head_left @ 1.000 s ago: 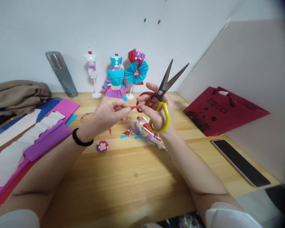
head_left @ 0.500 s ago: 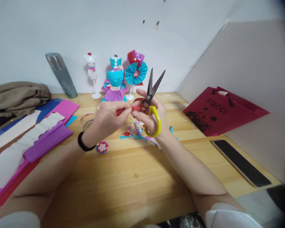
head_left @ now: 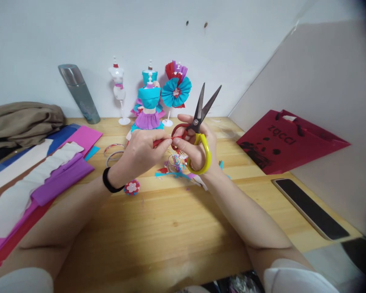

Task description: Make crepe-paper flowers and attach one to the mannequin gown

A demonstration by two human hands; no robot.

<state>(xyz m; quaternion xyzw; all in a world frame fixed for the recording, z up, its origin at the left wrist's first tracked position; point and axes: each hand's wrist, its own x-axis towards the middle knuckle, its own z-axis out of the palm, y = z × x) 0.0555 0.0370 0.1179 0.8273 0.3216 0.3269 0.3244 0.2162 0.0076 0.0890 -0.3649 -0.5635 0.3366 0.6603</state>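
Observation:
My left hand (head_left: 142, 149), a black band on its wrist, is closed in a pinch on a small red strip of paper (head_left: 161, 142). Its thumb and fingertips meet those of my right hand (head_left: 208, 148), which also pinches the strip's other end. Hooked over that right hand is a pair of scissors (head_left: 196, 123) with a yellow and red handle; the dark blades stand apart and point up. Below the hands lie coloured paper scraps (head_left: 177, 162). A round red and blue rosette with a pale flower (head_left: 131, 187) rests near my left wrist.
Small dress-form stands in coloured paper (head_left: 149, 97) line the wall, beside a grey bottle (head_left: 82, 93). Coloured paper sheets (head_left: 61, 179) and a brown cloth (head_left: 24, 122) lie left. A red paper bag (head_left: 289, 142) and a phone (head_left: 311, 209) are right.
The scissors and my right hand have shifted slightly right. Less of the red strip shows between the fingertips, and the two hands remain together.

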